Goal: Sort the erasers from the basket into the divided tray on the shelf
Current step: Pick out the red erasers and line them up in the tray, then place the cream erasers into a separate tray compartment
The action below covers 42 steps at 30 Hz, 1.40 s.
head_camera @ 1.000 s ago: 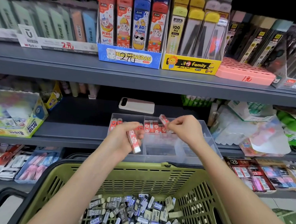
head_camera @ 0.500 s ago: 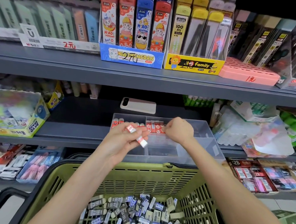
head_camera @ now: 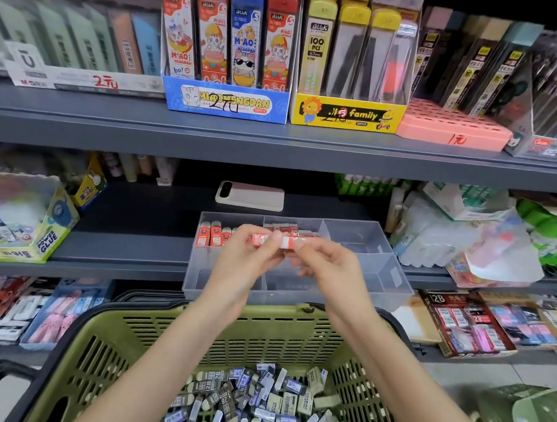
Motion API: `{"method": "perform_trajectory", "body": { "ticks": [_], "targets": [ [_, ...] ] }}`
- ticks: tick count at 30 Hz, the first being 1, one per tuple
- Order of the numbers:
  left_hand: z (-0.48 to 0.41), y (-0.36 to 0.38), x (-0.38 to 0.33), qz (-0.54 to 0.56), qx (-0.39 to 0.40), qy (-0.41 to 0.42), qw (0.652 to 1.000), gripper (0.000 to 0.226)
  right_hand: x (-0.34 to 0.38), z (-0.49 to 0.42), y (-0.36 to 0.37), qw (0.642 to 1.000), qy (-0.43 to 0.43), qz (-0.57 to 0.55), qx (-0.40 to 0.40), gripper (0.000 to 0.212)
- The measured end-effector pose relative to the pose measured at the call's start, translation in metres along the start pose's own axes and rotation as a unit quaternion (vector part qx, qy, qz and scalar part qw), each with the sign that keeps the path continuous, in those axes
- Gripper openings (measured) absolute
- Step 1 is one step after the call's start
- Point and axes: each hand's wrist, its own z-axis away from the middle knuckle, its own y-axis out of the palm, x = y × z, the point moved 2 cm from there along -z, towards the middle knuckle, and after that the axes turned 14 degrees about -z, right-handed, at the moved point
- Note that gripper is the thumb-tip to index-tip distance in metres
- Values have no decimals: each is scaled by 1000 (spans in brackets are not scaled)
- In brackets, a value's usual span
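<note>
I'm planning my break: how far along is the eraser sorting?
Early on. Done: red erasers sit in the back-left and back-middle compartments of the tray. In hand: the left hand and right hand pinch a red-and-white eraser above the tray. Left: a heap of grey and blue erasers in the basket.

Your held eraser (head_camera: 280, 240) wears a red-orange sleeve with white patches. The tray (head_camera: 380, 280) is clear, greyish plastic, and the tray erasers (head_camera: 216, 236) are red with white labels. Your basket (head_camera: 264, 336) is olive green, patterned with rows of slots, and has a black rim. The basket erasers (head_camera: 254, 400) are cream in grey, black and blue-and-white sleeves. The shelf (head_camera: 210, 136) is dark grey; it carries a blue display box (head_camera: 226, 103), a yellow display box (head_camera: 346, 116) and a pink box (head_camera: 449, 129) with a dotted top.
</note>
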Motion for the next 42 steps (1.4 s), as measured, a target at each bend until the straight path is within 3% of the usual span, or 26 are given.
{"method": "perform_trajectory", "body": {
  "ticks": [2, 3, 6, 9, 11, 13, 19, 26, 31, 35, 37, 39, 40, 42],
  "targets": [
    [0, 0, 1, -205, 3, 77, 976, 16, 6, -13, -9, 999, -8, -22, -34, 13],
    [0, 0, 2, -304, 6, 120, 945, 17, 9, -23, -15, 998, -18, -5, -57, 14],
    [-1, -6, 9, -542, -2, 225, 809, 42, 17, -62, -30, 984, -20, 150, -97, 20],
    [-3, -8, 18, -658, 50, 225, 717, 61, 11, -90, -32, 935, -40, 345, -71, 24],
    [-4, -7, 23, -713, 79, 214, 663, 75, 9, -101, -28, 904, -72, 412, -84, 29],
    [-4, -7, 26, -734, 90, 212, 639, 84, 7, -109, -24, 885, -68, 453, -85, 29],
    [-3, -5, 26, -747, 90, 211, 624, 86, -9, -110, -14, 809, -68, 583, 8, 25],
    [-2, -5, 26, -749, 91, 208, 622, 86, -17, -94, -18, 776, -119, 619, -19, 25],
    [3, -7, 22, -736, 88, 216, 635, 77, -6, -52, -23, 793, -225, 561, -73, 20],
    [22, -18, 20, -691, 48, 271, 668, 52, -1, 10, -33, 862, -316, 393, -56, 16],
    [40, -26, 26, -640, -15, 352, 682, 40, -15, 38, -41, 909, -269, 319, -3, 15],
    [60, -35, 40, -587, -81, 428, 682, 29, -43, 56, -49, 936, -128, 320, 65, 20],
    [68, -38, 50, -576, -90, 447, 679, 24, -61, 60, -54, 922, -38, 373, 97, 21],
    [81, -39, 79, -583, -52, 443, 679, 21, -99, 64, -72, 838, 127, 511, 142, 19]
  ]
}}
